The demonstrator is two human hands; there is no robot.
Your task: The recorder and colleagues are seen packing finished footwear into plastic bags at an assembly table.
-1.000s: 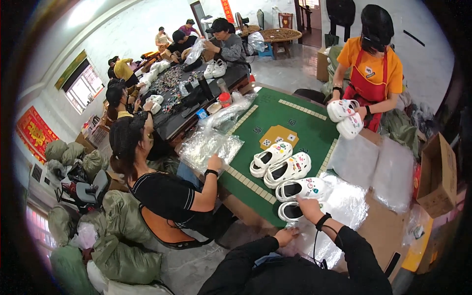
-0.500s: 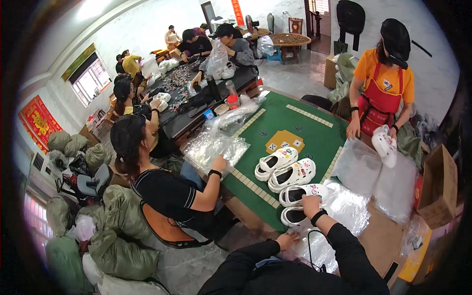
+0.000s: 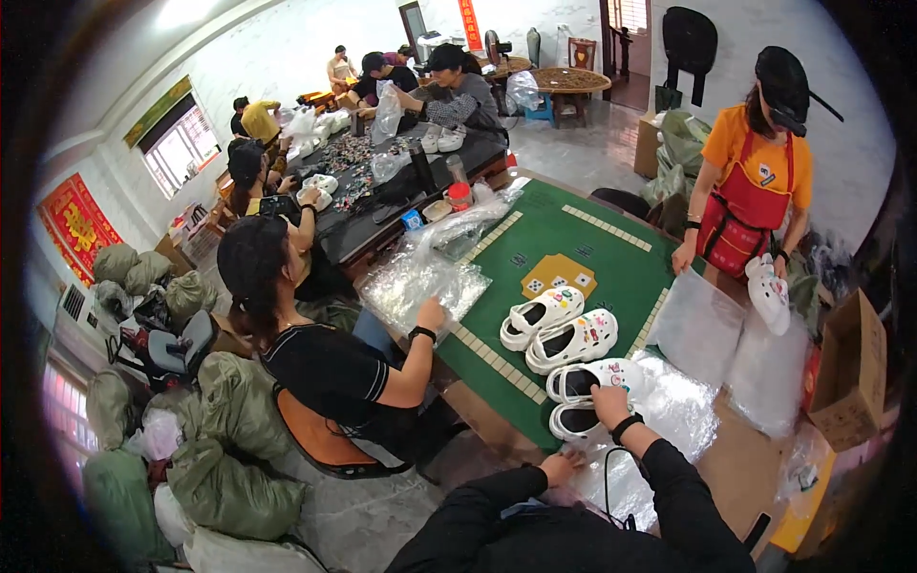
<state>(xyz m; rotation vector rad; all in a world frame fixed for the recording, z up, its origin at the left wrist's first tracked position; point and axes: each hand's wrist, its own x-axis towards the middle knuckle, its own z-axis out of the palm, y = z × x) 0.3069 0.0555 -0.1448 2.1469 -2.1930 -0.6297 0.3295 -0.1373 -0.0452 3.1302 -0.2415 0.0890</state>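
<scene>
My right hand (image 3: 609, 406) is closed on a pair of white clogs (image 3: 578, 382) with dark insoles and colourful charms, at the near edge of the green table mat. Low beside them, my left hand (image 3: 560, 468) pinches the edge of a clear plastic bag (image 3: 611, 477); its fingertips are partly hidden. Shiny clear bags (image 3: 673, 406) lie to the right of the clogs, partly under them. Just beyond stands another pair of white clogs (image 3: 571, 342), also decorated with charms.
A seated co-worker (image 3: 334, 372) at left reaches to clear bags (image 3: 430, 286). Across the table, a person in a red apron (image 3: 745, 210) holds a white clog (image 3: 767, 294) over flat bags (image 3: 697, 325). An open carton (image 3: 848, 368) stands right; stuffed sacks (image 3: 234, 487) fill the left floor.
The view has shifted slightly. The person in the red apron has lowered the clog and bent their head. My hands keep nearly the same places at the clogs and bag.
</scene>
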